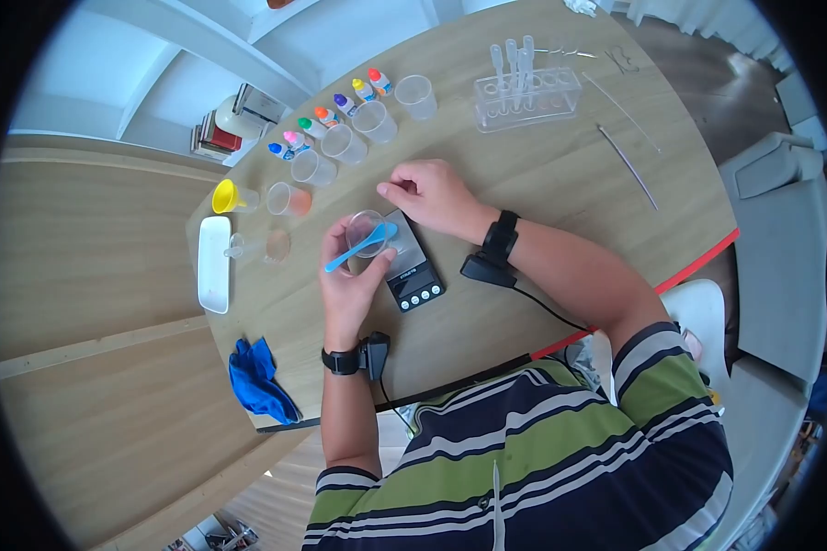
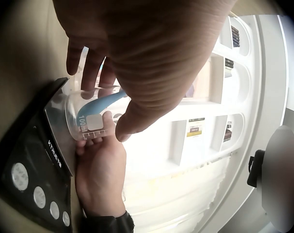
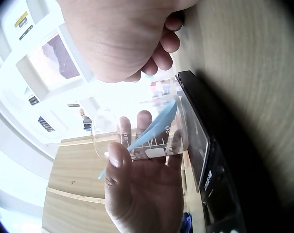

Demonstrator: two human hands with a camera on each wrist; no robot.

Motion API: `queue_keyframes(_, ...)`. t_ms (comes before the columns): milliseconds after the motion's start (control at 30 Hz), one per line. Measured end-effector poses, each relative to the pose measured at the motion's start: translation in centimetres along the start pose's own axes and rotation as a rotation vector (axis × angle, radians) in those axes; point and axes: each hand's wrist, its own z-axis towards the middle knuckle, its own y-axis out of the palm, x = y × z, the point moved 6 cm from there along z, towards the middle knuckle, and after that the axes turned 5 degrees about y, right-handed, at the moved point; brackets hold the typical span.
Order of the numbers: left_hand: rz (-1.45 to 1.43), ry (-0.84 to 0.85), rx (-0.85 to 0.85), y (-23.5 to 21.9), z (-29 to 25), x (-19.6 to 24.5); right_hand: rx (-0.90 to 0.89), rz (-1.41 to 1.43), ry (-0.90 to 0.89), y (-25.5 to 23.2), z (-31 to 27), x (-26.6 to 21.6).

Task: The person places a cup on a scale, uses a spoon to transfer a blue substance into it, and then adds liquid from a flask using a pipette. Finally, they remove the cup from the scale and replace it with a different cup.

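Observation:
A clear 100 ml beaker (image 3: 155, 152) stands on the plate of a black pocket scale (image 1: 417, 282), in front of the person. Inside leans a light blue spoon (image 3: 157, 124), bowl end down and handle sticking out past the rim. My left hand (image 1: 347, 286) holds the beaker, thumb on the near side and fingers round the far side, as the right wrist view shows. Beyond the scale, to its right, my right hand (image 1: 439, 198) rests low over the table with loosely curled fingers and nothing in them.
Several plastic cups (image 1: 344, 144) and dropper bottles (image 1: 326, 117) line the far left edge. A white tray (image 1: 214, 266) and a blue cloth (image 1: 259, 381) lie at left. At far right stands a clear rack (image 1: 528, 99) with pipettes; a thin metal rod (image 1: 628, 167) lies nearby.

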Motion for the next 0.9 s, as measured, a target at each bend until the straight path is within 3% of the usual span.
queue_keyframes(333,0.027,0.037,-0.104,-0.9,-0.2,0.4,-0.016,-0.029,-0.020,0.2,0.0,0.0)
queue_keyframes(400,-0.024,-0.009,-0.199,-1.6,0.1,0.1,-0.022,-0.029,-0.014,0.1,0.0,-0.1)
queue_keyframes(533,-0.172,-0.038,-0.172,-3.6,1.5,-2.3,-0.025,-0.020,0.003,0.2,-0.1,0.0)
queue_keyframes(600,-0.186,-0.222,-0.018,-5.1,2.3,-4.2,-0.045,-0.027,0.010,0.3,0.0,0.0)
queue_keyframes(667,-0.111,-0.204,0.056,-5.8,3.2,-4.0,-0.026,-0.011,0.038,0.2,0.0,0.0)
queue_keyframes(767,-0.283,-0.213,0.130,-5.7,3.6,-4.8,-0.037,-0.028,0.061,0.1,0.0,-0.1)
queue_keyframes(900,-0.348,-0.185,0.123,-5.3,3.5,-5.8,-0.060,-0.070,0.046,0.1,0.1,-0.1)
